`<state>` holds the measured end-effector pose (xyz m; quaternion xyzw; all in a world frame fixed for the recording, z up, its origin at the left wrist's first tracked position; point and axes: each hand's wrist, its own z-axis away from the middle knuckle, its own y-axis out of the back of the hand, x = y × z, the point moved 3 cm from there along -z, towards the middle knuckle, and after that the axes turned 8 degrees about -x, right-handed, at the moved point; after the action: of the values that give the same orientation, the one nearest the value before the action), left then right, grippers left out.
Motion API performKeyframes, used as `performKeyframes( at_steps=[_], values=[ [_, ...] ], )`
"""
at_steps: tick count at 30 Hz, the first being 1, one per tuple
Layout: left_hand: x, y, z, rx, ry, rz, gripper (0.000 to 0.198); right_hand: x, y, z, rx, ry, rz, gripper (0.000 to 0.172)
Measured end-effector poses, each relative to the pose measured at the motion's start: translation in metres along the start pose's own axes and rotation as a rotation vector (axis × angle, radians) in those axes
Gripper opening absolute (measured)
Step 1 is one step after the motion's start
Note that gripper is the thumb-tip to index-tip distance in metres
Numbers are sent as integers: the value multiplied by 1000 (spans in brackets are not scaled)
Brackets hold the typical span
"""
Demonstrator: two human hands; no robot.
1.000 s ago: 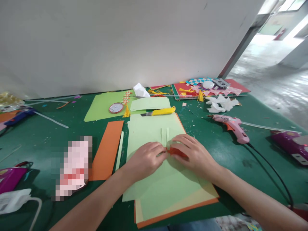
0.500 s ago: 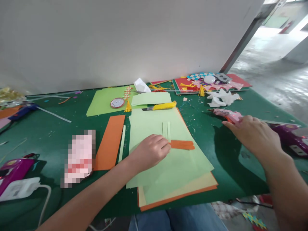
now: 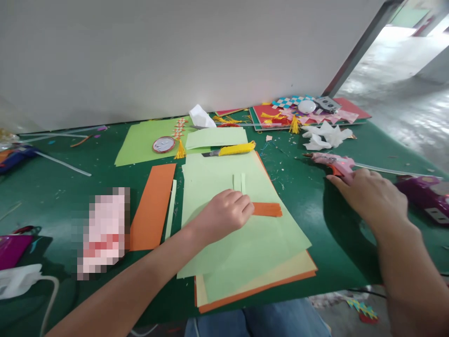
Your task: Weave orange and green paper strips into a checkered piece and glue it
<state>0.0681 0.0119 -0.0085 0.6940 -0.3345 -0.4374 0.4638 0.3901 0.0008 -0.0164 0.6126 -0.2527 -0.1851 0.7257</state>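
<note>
My left hand (image 3: 228,213) is closed, knuckles up, over crossing paper strips on a stack of pale green sheets (image 3: 245,257). Orange strips (image 3: 267,209) stick out to its right, and light green strips (image 3: 243,183) point away beyond its fingers. Their crossing point is hidden under the hand. At the right, my right hand (image 3: 372,199) closes around the handle of a pink hot glue gun (image 3: 333,161), which lies on the table with its nozzle pointing left. Thumb and index finger sit near its orange trigger.
A yellow box cutter (image 3: 236,149) lies across the stack's far end. Left of the stack are an orange sheet (image 3: 152,208) and a blurred-out pink item (image 3: 104,229). Crumpled tissue (image 3: 328,135) and a purple power strip (image 3: 426,194) are at the right.
The view has shifted a little, so most things sit farther left. My left hand has moved slightly right over the orange strips. More of the glue gun's body shows beyond my right hand.
</note>
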Motion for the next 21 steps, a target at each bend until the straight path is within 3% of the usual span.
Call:
performKeyframes(
  at_steps=[9, 11, 13, 15, 16, 17, 19, 21],
  values=[
    [0, -3, 3, 45, -5, 25, 17, 3, -7, -3, 54, 43, 15, 68],
    [0, -2, 3, 59, 8, 36, 18, 3, -2, 1, 165, 81, 36, 67],
    [-1, -1, 3, 69, 19, 48, 19, -3, 7, 13, 372, 146, 33, 64],
    [-1, 0, 4, 71, 25, 61, 19, -15, 18, 34, 569, 279, -37, 56],
    [-2, 1, 5, 72, 28, 69, 19, -22, 22, 45, 607, 360, -97, 51],
    [-2, 1, 5, 72, 34, 80, 18, -32, 24, 56, 579, 473, -164, 43],
    [-3, 3, 6, 72, 54, 113, 19, -52, 23, 75, 384, 722, -311, 32],
    [-4, 4, 7, 76, 77, 160, 19, -68, 19, 89, 196, 847, -417, 28]
  ],
)
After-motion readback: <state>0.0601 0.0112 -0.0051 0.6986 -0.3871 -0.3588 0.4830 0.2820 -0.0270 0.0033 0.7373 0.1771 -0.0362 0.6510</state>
